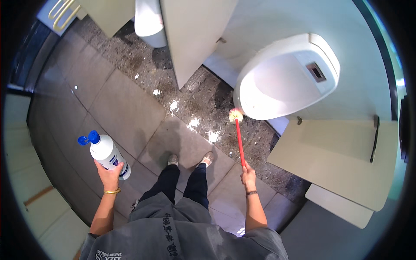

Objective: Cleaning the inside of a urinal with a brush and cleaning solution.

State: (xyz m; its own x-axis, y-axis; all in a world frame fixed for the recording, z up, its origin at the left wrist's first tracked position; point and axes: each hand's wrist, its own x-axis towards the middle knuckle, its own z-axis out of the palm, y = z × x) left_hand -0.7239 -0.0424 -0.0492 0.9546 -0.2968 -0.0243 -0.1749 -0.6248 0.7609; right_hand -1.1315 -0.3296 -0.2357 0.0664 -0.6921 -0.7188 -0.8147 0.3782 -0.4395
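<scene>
My left hand [109, 173] is wrapped round a white bottle [105, 149] with a blue flip cap, which stands open. The bottle leans a little, its cap toward the far left. In my right hand [248, 175] is the red handle of a toilet brush [239, 141]. Its pale yellow and pink head points away from me, close to the near lower rim of a white wall urinal [277, 86]. Whether the bristles touch the rim I cannot tell.
Beige partition panels [195, 34] [333, 156] stand on both sides of the urinal. Beyond the left panel is another white urinal [148, 19]. A dark speckled strip [186, 93] runs along the tiled floor [125, 104] below, with bright light spots on it.
</scene>
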